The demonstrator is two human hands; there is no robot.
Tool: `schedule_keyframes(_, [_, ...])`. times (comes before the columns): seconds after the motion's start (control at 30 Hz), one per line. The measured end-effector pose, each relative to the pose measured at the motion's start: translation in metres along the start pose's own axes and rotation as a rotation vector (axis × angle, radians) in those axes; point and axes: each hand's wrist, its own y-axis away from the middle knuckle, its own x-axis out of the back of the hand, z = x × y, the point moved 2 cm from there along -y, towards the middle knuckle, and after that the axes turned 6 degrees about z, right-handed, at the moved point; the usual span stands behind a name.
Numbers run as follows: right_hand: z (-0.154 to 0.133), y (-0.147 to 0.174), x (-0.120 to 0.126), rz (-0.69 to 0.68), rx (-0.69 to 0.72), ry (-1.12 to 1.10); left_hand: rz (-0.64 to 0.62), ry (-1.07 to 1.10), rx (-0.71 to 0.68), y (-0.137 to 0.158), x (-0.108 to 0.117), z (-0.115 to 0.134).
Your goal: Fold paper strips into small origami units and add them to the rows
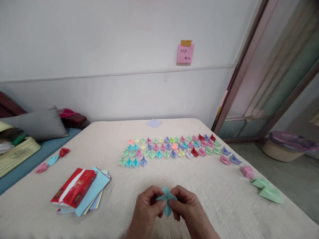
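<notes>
Between my two hands, low in the middle of the head view, is a light blue folded paper piece [167, 206]. It has pointed corners and a raised centre, like a small origami boat. My left hand [149, 207] pinches its left side with thumb and fingers. On its right side, my right hand [185, 205] grips it the same way, thumb on the near face. Part of the paper is covered by the thumbs. Beyond the hands, rows of small folded paper boats [159, 154] in many colours stand on the cream-covered table [104, 146].
To the left, a red tissue pack [74, 187] lies on a stack of coloured paper sheets [97, 189]. Loose folded pieces [53, 160] sit by the left edge, and green folded boats [270, 193] by the right edge. A lavender sheet [154, 123] lies at the back near the wall.
</notes>
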Motion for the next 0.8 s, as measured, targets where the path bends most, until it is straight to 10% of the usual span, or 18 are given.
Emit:
schedule_keyframes(0.4, [0.003, 0.007, -0.005, 0.082, 0.076, -0.134, 0.175, 0.192, 0.053, 0.004, -0.002, -0.006])
schedule_keyframes(0.8, [-0.013, 0.012, 0.004, 0.002, 0.268, 0.055, -0.037, 0.113, -0.019, 0.005, 0.002, 0.009])
